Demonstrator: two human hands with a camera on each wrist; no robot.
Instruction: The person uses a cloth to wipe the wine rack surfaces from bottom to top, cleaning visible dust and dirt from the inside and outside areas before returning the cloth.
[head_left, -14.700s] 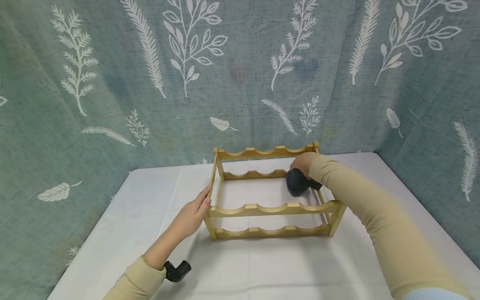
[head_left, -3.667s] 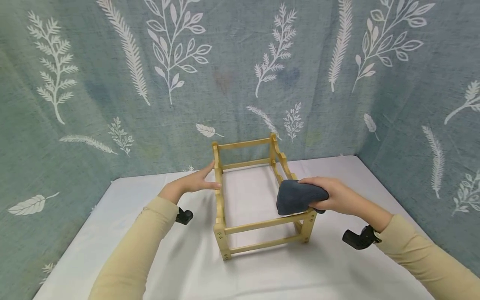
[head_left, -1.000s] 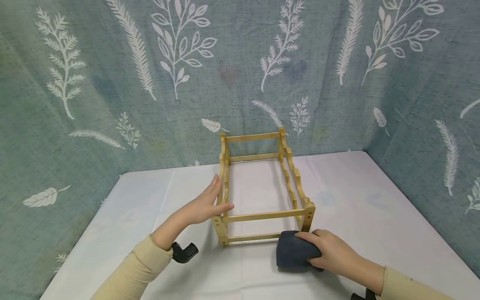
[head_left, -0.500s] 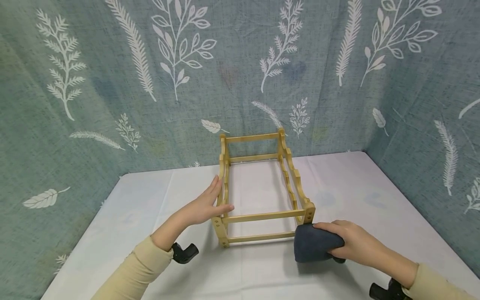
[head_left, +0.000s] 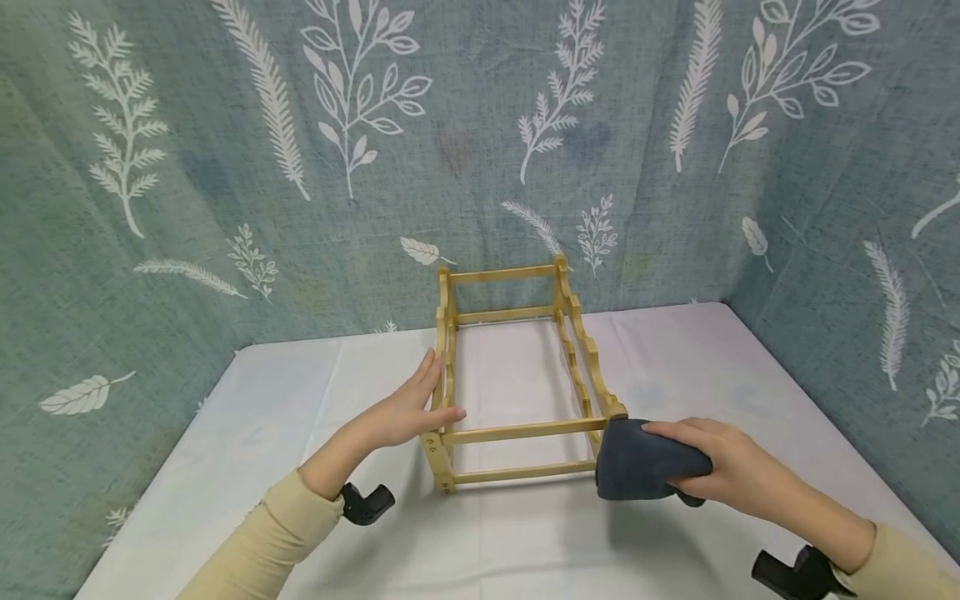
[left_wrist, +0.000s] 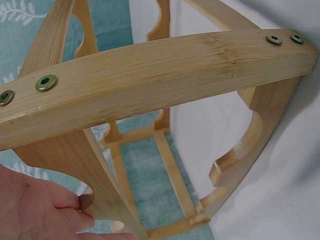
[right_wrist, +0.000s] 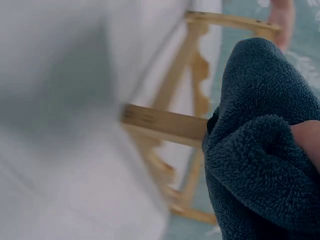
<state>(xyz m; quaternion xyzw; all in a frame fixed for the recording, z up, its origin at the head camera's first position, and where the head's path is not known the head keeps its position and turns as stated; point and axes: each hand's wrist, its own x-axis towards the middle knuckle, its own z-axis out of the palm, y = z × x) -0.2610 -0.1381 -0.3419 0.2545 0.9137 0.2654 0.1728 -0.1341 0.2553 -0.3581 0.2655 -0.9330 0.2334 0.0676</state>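
A light wooden wine rack (head_left: 525,431) with scalloped rails stands on the table, one short end facing me. My left hand (head_left: 400,414) rests on its left side near the front corner, fingers extended along the outer edge and thumb reaching over the rail. In the left wrist view, that hand (left_wrist: 35,210) touches a scalloped board. My right hand (head_left: 738,467) grips a bunched navy terry towel (head_left: 645,462), which covers the front right post. The right wrist view shows the towel (right_wrist: 260,165) at the rack's end board (right_wrist: 165,122); its fingers are mostly hidden.
A white cloth covers the table (head_left: 315,400). Green-grey curtains (head_left: 465,150) with white leaf prints hang behind and at both sides, close to the rack's far end. Black devices (head_left: 367,504) are strapped to both wrists.
Since the oldest frame the rack has been turned short end forward. Over the last second the right hand has carried the towel rightward and up along the front right post. The left hand stays put.
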